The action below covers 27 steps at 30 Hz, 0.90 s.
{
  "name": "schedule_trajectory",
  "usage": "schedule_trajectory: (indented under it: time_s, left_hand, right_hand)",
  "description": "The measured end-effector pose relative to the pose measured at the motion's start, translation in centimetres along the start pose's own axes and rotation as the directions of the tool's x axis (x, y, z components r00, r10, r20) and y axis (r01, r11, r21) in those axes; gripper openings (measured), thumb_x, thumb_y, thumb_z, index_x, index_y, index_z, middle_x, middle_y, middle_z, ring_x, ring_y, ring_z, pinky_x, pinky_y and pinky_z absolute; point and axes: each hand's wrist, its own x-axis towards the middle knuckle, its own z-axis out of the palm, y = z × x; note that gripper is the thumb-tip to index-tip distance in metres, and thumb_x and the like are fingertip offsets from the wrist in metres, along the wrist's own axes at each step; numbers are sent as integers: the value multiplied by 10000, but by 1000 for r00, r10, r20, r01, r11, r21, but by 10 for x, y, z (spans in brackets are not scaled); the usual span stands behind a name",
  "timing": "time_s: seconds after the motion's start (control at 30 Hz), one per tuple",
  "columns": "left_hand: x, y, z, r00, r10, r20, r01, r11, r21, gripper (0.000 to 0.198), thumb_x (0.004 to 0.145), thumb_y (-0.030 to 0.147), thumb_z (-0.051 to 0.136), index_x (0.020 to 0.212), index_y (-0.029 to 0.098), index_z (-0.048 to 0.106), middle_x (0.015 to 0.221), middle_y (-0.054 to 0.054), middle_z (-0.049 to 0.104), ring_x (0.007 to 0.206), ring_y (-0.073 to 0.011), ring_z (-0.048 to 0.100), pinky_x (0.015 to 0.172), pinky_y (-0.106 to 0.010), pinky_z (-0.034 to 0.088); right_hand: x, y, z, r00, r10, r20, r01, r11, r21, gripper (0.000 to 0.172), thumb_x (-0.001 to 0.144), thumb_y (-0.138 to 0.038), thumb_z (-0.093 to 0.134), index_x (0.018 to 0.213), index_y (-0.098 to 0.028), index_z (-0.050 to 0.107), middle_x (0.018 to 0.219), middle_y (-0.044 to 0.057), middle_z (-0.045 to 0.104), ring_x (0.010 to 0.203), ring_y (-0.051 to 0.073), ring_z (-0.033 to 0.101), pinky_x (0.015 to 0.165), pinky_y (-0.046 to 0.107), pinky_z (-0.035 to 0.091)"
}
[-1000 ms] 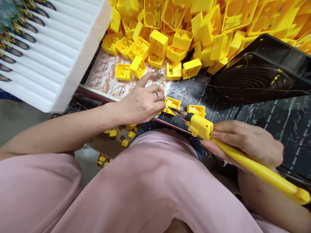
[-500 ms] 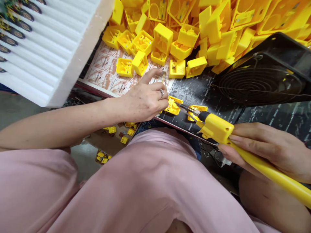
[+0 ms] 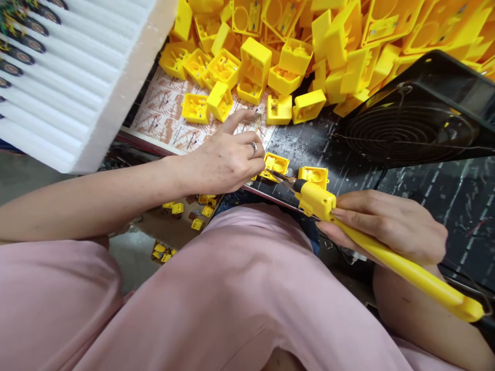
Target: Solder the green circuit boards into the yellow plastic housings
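Note:
My right hand is wrapped round the long yellow handle of a soldering iron. Its metal tip points left, into the near side of a small open yellow plastic housing on the bench. At that housing's left end is my left hand, index finger stretched forward and the other fingers curled. What those fingers pinch is hidden; a thin wire shows beside the index finger. Another open yellow housing lies just right of the first.
Many yellow housings are heaped along the back. A black fan stands at the right on the dark bench mat. White ridged foam with round parts rises at the left. Below the bench edge are more yellow pieces.
The soldering iron and my right hand have moved left and slightly toward me, carrying the tip to the housing's near-left side. My left hand has stayed almost in place.

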Motion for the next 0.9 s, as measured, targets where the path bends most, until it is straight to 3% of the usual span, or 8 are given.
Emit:
schedule_trajectory:
  time_s: [0.17, 0.33, 0.47, 0.53, 0.8, 0.9]
  left_hand:
    - [2, 1, -1, 998, -3, 59, 1, 999, 45, 340, 1008, 164, 443, 792, 241, 694, 893, -17, 734, 941, -210, 697, 1280, -639, 400]
    - [2, 1, -1, 997, -5, 73, 0, 997, 74, 341, 1005, 151, 439, 801, 231, 700, 890, -18, 729, 933, -195, 690, 1286, -620, 389]
    - [1, 1, 2, 999, 31, 9, -32, 995, 99, 358, 1016, 170, 426, 785, 213, 696, 857, -16, 712, 915, -197, 688, 1261, -636, 421]
    - [0, 1, 3, 1000, 17, -3, -17, 996, 86, 364, 1018, 174, 428, 780, 217, 699, 855, -12, 710, 915, -189, 685, 1274, -622, 410]
    - [-4, 2, 2, 998, -19, -55, 22, 998, 53, 364, 1061, 235, 444, 839, 231, 732, 902, 10, 741, 970, -184, 695, 1274, -619, 392]
    - [-4, 3, 8, 977, -144, -157, 144, 989, -12, 327, 1059, 301, 486, 884, 235, 755, 885, 3, 756, 1019, -214, 712, 1222, -632, 428]
  right_hand:
    - [-11, 6, -7, 998, 36, -47, -37, 999, -27, 148, 1054, -369, 631, 1027, -227, 664, 823, 57, 749, 778, 124, 738, 652, 229, 607]
    - [-18, 11, -3, 991, 72, -116, -75, 997, -22, 125, 1020, -345, 689, 1074, -232, 693, 796, 49, 756, 770, 148, 767, 634, 223, 625]
    - [-19, 8, 0, 977, 102, -187, -119, 990, -78, 586, 852, -249, 884, 1392, -264, 659, 939, 59, 812, 765, 194, 784, 630, 269, 660]
    - [-19, 5, 3, 961, 144, -234, -172, 980, -102, 681, 831, -241, 898, 1453, -322, 632, 951, 32, 817, 739, 201, 782, 604, 289, 662]
    - [-22, -4, 10, 934, 197, -299, -233, 968, -91, 680, 805, -182, 900, 1421, -353, 670, 1002, 10, 825, 755, 186, 779, 630, 282, 657]
    - [-28, -4, 15, 917, 186, -353, -232, 968, -92, 680, 766, -182, 926, 1388, -336, 699, 997, 6, 827, 734, 183, 775, 611, 271, 650]
